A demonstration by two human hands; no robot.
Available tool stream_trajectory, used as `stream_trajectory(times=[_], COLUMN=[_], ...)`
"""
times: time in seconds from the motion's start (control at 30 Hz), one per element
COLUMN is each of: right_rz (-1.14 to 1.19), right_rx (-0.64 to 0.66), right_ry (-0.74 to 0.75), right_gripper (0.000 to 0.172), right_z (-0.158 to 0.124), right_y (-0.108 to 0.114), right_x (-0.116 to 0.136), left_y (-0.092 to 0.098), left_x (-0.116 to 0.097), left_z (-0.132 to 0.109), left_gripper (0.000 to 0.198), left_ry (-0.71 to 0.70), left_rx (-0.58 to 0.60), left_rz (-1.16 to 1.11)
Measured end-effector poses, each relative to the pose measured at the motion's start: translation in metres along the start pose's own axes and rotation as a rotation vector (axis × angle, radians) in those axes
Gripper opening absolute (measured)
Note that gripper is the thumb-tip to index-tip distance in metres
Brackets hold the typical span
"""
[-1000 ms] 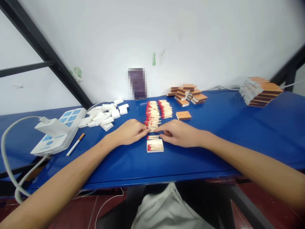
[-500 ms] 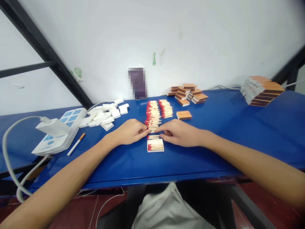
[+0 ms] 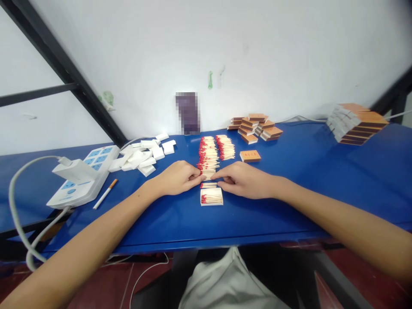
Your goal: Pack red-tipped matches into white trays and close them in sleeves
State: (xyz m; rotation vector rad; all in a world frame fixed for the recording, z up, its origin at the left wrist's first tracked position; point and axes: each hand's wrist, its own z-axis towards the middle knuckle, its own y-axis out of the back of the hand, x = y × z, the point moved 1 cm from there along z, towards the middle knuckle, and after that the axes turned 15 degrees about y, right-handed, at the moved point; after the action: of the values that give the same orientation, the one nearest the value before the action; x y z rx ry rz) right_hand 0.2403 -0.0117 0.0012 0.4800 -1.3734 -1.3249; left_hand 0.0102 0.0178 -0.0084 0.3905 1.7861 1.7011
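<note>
My left hand (image 3: 182, 178) has its fingers curled, with thumb and forefinger closed at the red-head end of the nearest matches in a long pile (image 3: 208, 154). At the plain end of those matches is my right hand (image 3: 240, 179), thumb and forefinger apart and the other fingers bent. The forefinger tip touches the pile's near edge. The right thumb tip is beside a few separate matches (image 3: 209, 185) on the table. Just nearer to me lies a white matchbox tray (image 3: 211, 203), partly filled with matches, heads to the left. A smaller match pile (image 3: 225, 147) lies behind, to the right.
White empty trays (image 3: 138, 156) are heaped at the left, near a power strip (image 3: 103, 161) and a cigarette (image 3: 105, 194). One orange matchbox cover (image 3: 250, 156) lies right of the piles. More covers (image 3: 255, 128) and a stacked block of them (image 3: 357, 123) stand along the wall.
The whole view has shifted slightly, so things appear a little farther right. Both hands keep almost the same place at the near end of the match pile.
</note>
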Motion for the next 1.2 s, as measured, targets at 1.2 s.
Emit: stream_trajectory(times=[1.2], right_rz=[0.05], right_rx=[-0.019], right_ry=[0.055], right_gripper=[0.023], right_z=[-0.0009], right_y=[0.0003], right_x=[-0.0025], left_y=[0.0064], left_x=[-0.0013], left_z=[-0.0034], left_gripper=[0.039], left_ry=[-0.041], left_rx=[0.053], left_rz=[-0.055])
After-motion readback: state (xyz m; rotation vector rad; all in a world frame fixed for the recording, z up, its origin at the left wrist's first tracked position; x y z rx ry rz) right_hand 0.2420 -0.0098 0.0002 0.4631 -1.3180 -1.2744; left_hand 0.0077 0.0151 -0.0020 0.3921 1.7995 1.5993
